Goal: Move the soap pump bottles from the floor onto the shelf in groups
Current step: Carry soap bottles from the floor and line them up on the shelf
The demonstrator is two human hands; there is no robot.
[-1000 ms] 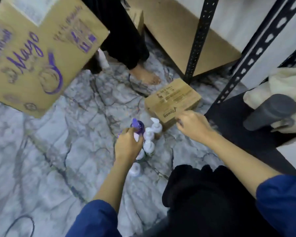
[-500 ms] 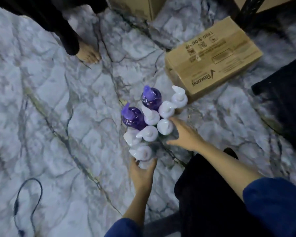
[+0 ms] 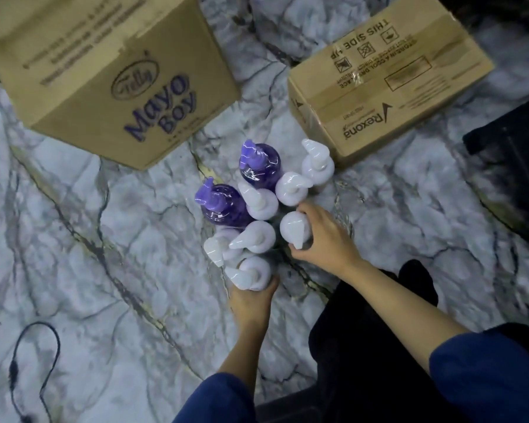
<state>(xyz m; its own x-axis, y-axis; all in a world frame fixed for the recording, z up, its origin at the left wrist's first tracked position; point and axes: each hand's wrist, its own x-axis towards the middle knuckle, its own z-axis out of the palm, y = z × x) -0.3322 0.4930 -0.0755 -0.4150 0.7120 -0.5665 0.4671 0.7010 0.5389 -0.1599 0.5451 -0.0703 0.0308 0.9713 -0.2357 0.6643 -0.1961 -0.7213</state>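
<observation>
Several soap pump bottles stand clustered upright on the marble floor [image 3: 104,270]. Two are purple, the left purple bottle [image 3: 223,206] and the far purple bottle [image 3: 260,166]; the others are white. My left hand [image 3: 251,300] grips the nearest white bottle [image 3: 254,274] from below, fingers curled round its body. On the cluster's right side, my right hand [image 3: 321,236] wraps round another white bottle [image 3: 297,230]. Other white bottles [image 3: 318,163] stand behind it, close to a box. No shelf is in view.
A large Mayo Boy cardboard box [image 3: 113,71] sits at the upper left. A Rexona cardboard box [image 3: 388,77] lies at the upper right, close to the bottles. A black cable [image 3: 22,370] loops at the lower left. My dark trousers [image 3: 364,346] fill the lower right.
The view has dropped closer over the bottles, and the Mayo Boy box has come into view. Both hands have tightened round white bottles; the bare foot is out of view.
</observation>
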